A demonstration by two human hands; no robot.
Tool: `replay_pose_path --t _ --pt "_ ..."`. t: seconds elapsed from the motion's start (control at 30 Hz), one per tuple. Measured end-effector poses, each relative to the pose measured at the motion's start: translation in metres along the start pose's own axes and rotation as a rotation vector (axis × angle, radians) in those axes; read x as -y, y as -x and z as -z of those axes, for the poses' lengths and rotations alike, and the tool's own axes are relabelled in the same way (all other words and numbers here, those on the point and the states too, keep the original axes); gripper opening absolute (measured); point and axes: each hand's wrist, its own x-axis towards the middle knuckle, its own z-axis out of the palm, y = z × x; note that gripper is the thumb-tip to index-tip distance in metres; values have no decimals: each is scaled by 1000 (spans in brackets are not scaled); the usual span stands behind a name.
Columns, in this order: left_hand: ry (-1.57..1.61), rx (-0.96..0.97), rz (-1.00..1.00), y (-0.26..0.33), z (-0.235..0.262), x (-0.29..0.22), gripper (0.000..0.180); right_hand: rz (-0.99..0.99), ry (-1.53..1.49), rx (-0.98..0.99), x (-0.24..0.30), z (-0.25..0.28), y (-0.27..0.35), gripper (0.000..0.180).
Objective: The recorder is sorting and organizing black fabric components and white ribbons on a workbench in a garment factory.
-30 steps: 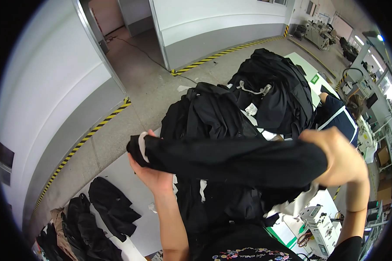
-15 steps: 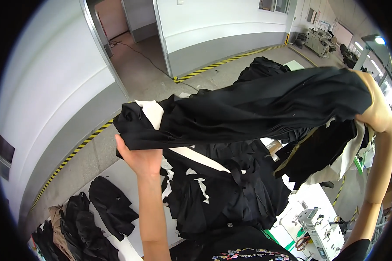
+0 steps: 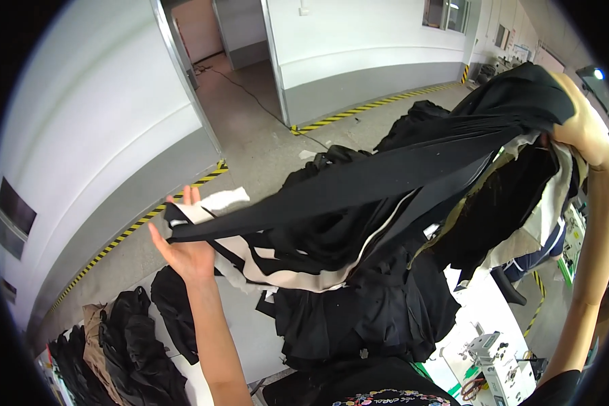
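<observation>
We hold a long black garment [image 3: 386, 179] with white lining stretched in the air above the tabletop [image 3: 237, 331]. Our left hand [image 3: 186, 250] is spread, the cloth end lying on its palm; our right hand [image 3: 585, 132], raised high, is closed on the other end. We judge the piece is lifted and spread, but not yet put down. The big black pile [image 3: 358, 311] below is mostly hidden, and the right fingers are covered by cloth.
</observation>
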Motion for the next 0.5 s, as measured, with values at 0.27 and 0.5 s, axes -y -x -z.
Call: replay_pose_path --t 0.27,0.5 --pt "67 -252 71 31 80 -24 68 176 52 210 54 -38 -37 49" --pt "-21 -254 68 49 109 -52 59 227 -15 177 53 -34 -45 26"
